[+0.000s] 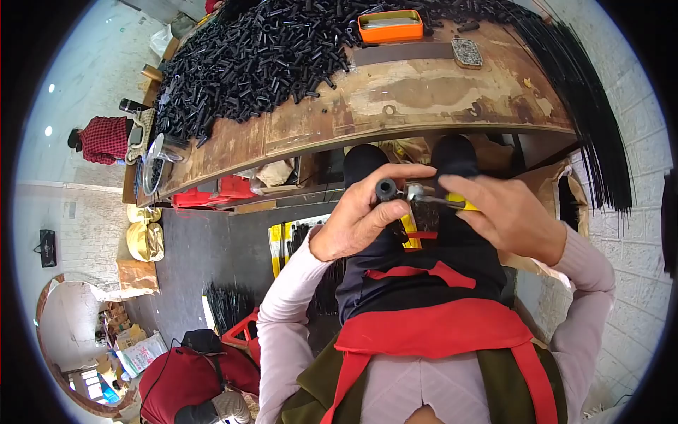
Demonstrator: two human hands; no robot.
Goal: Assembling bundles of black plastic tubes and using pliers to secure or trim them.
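Note:
Above my lap, my left hand (364,212) is closed round a short black tube (385,189), whose hollow round end faces up between thumb and forefinger. A small silvery metal piece (415,191) sits beside the tube at my left fingertips. My right hand (510,212), fingers slightly blurred, grips a yellow-handled tool (462,203). From its handle a thin metal part reaches toward the metal piece. Whether this tool is a screwdriver or pliers I cannot tell. A red apron (434,332) lies over my lap below both hands.
Ahead stands a worn wooden bench (417,95) with a large heap of black tubes (261,60). On it are an orange tin (390,26) and a speckled block (467,53). Long black rods (586,92) hang off its right end. A person in a checked shirt (104,139) is at far left.

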